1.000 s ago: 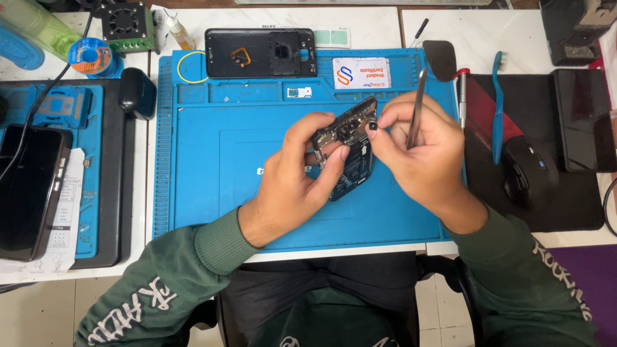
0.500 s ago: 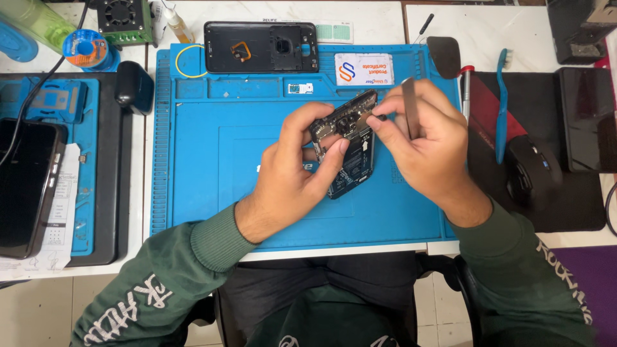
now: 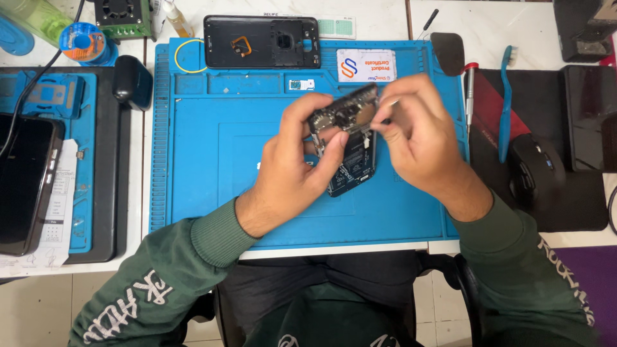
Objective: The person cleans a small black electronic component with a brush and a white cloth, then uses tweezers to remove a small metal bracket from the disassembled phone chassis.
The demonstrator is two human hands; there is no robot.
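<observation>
Both hands have closed in on the opened phone (image 3: 350, 144): the left hand (image 3: 299, 167) clamps its frame, lifted just above the blue mat (image 3: 212, 180), while the right hand (image 3: 418, 138), which a moment ago held its tweezers upright, now pinches them low against the top edge. That suggests work on a part there. Beyond the grip lies the black back cover (image 3: 262, 42); off to the right, a screwdriver (image 3: 470, 96) and blue brush (image 3: 506, 93). Nothing blocks the hands.

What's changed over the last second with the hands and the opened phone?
The right hand has tipped its tweezers from upright down toward the top of the opened phone, and its fingers have closed in on that end. The left hand still grips the phone from the left, lifted over the blue mat. The black back cover and blue brush have not moved.
</observation>
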